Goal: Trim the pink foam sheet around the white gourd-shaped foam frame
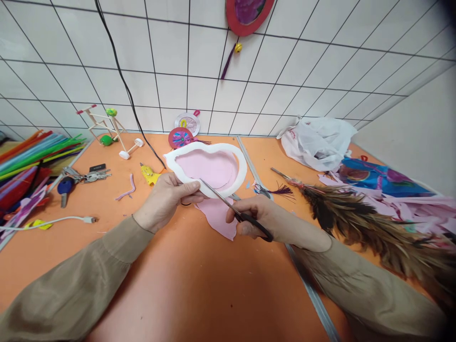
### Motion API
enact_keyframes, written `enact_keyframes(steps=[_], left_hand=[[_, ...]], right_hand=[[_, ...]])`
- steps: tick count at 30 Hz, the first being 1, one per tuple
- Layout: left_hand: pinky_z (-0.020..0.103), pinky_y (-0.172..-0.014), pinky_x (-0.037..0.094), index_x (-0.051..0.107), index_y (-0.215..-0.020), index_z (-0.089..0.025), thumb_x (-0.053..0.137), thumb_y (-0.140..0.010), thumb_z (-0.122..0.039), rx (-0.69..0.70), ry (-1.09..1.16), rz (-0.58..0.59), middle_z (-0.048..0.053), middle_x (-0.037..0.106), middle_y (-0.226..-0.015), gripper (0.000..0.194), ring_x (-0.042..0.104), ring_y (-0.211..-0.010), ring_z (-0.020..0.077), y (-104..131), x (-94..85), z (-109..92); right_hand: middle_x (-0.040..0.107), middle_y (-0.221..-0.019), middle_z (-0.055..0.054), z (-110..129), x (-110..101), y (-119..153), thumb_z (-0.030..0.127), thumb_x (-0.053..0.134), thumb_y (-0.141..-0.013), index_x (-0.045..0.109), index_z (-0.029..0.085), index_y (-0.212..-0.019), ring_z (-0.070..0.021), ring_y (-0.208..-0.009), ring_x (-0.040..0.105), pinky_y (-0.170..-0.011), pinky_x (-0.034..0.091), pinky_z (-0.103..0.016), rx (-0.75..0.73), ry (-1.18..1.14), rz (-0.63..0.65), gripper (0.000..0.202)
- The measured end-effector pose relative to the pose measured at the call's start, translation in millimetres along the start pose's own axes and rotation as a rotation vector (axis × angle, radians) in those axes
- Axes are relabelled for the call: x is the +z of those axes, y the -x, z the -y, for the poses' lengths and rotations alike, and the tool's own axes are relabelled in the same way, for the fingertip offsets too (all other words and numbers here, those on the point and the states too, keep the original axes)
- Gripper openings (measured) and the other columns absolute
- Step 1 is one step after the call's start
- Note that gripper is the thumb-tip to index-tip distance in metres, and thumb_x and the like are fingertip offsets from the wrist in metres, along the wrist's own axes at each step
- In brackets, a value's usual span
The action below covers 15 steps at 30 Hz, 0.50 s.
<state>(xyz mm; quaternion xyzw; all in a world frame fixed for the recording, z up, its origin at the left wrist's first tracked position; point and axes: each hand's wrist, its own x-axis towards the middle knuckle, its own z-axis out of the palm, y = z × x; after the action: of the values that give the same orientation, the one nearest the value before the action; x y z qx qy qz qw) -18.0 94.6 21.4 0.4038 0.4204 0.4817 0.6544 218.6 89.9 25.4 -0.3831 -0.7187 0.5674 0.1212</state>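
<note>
My left hand pinches the lower left edge of a white curved frame, thumb on top. Pink sheet shows inside the frame's opening, and a pink flap of sheet hangs below it. My right hand is closed round the black handles of a pair of scissors. The blades point up and left across the frame's lower rim, their tip near my left thumb at the edge of the pink sheet. Whether the blades are parted is hard to tell.
Yellow glue gun, keys and a stick model stand left, beside coloured pipe cleaners. Round ornaments lie behind the frame. To the right are a plastic bag, brown feathers and pink scraps.
</note>
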Motion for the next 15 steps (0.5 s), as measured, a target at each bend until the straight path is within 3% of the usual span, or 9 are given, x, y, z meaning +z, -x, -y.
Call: enact_keyframes(steps=[9,12,15], left_hand=[[0.02,-0.061,0.06,0.08,-0.073,-0.012,0.095,-0.057,-0.035,0.052,-0.02,-0.003,0.009,0.079,-0.073,0.031,0.073,-0.063,0.0152,-3.1,-4.9,0.2],[0.022,-0.067,0.062,0.081,-0.077,-0.013,0.094,-0.059,-0.033,0.086,-0.004,-0.006,0.009,0.08,-0.076,0.029,0.074,-0.067,0.0161,-5.4,-8.9,0.1],[0.024,-0.07,0.063,0.082,-0.08,-0.015,0.092,-0.063,-0.031,0.119,0.016,0.019,0.009,0.081,-0.078,0.026,0.075,-0.07,0.0172,-7.4,-12.5,-0.1]], right_hand=[[0.04,-0.054,0.009,3.0,-3.5,2.4,0.044,0.07,-0.073,0.061,0.018,-0.087,-0.0076,-0.047,0.031,-0.045,0.025,-0.023,0.046,0.006,-0.006,0.031],[0.042,-0.055,0.008,5.9,-7.7,6.0,0.046,0.074,-0.072,0.065,0.016,-0.09,-0.0083,-0.05,0.033,-0.047,0.027,-0.024,0.013,0.132,-0.008,0.035],[0.052,-0.062,0.005,11.7,-3.1,9.3,0.045,0.078,-0.073,0.071,0.016,-0.1,-0.0108,-0.056,0.045,-0.052,0.033,-0.025,-0.025,0.341,0.121,0.041]])
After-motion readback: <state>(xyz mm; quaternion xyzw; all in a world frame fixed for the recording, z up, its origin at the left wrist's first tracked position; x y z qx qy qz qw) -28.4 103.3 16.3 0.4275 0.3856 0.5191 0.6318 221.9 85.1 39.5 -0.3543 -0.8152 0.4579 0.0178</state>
